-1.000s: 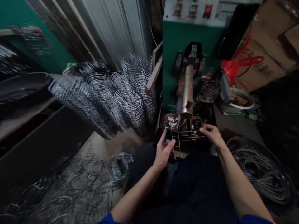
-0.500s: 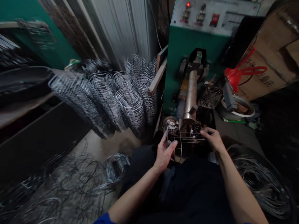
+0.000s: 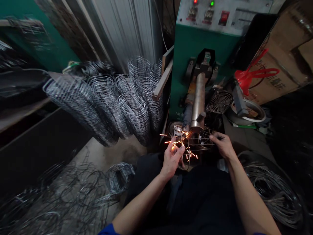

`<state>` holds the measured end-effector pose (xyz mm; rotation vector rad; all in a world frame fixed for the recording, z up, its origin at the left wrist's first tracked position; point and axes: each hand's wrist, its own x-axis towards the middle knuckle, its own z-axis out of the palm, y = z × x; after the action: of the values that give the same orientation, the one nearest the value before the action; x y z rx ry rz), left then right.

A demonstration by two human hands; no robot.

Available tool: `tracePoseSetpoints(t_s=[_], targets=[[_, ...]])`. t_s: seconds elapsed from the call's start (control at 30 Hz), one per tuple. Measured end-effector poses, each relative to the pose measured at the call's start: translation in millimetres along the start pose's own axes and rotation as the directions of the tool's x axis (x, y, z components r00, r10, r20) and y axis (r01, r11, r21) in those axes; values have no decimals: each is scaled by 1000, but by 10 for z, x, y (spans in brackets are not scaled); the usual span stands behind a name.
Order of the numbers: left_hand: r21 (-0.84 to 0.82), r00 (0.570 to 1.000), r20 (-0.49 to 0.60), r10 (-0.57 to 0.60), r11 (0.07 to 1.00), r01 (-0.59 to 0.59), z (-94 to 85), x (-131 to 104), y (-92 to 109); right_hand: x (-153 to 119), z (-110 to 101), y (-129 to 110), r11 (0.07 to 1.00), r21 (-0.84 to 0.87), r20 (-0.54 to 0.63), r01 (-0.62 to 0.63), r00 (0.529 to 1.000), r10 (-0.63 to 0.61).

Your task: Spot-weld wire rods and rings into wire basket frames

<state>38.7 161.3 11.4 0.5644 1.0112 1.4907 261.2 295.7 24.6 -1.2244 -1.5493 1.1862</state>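
My left hand (image 3: 171, 160) is closed on a bent wire frame (image 3: 188, 160), thumb and fingers pinching it just below the metal cylinder of a spot welder (image 3: 199, 101). Orange sparks (image 3: 192, 153) fly around the fingers and the welder's tip. To the right, my right hand (image 3: 222, 143) pinches the end of thin straight wires (image 3: 195, 138) that run left to the frame under the welder. How these wires meet at the tip is partly hidden by the sparks and dark shadow.
Stacks of wire rings (image 3: 134, 111) stand left of the green machine (image 3: 188, 42). A wooden bar (image 3: 162, 80) juts out beside it. Loose wire pieces (image 3: 73, 192) cover the floor at left. On the right are a round bowl (image 3: 251, 114), a cardboard box (image 3: 281, 65) and coiled wire (image 3: 271, 189).
Sparks have appeared at the welder's tip, and a green light has come on at the panel. Both hands keep almost the same place and hold.
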Motion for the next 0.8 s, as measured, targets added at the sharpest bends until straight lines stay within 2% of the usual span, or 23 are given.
tracePoseSetpoints(t_s=[0.07,0.13,0.23,0.3,0.4,0.6,0.8], targets=[[2,1000,-1,1,1000,-1,-10,-9,-12,-18,-20,31,1000,-14,-20,20,1000,-20],[3,1000,-9,4,1000,-4,-35,-39,-34,-84,-45,90,997,-19,-96,71,993,-72],[9,1000,-11,-4,1000,4,-84,-110,-80,-263,-64,216,977,-36,-218,210,952,-213],[9,1000,-8,4,1000,-4,-105,-151,-111,-385,-42,288,960,-69,-218,271,935,-280],[-14,999,-25,30,999,-30,-103,-177,-144,-477,40,295,952,-84,-200,294,931,-305],[-38,995,-72,71,997,-74,-68,-122,-146,-380,209,114,942,-107,-161,317,930,-331],[-41,993,-76,85,995,-89,-75,-53,-125,-282,279,144,945,-128,-192,301,927,-322]])
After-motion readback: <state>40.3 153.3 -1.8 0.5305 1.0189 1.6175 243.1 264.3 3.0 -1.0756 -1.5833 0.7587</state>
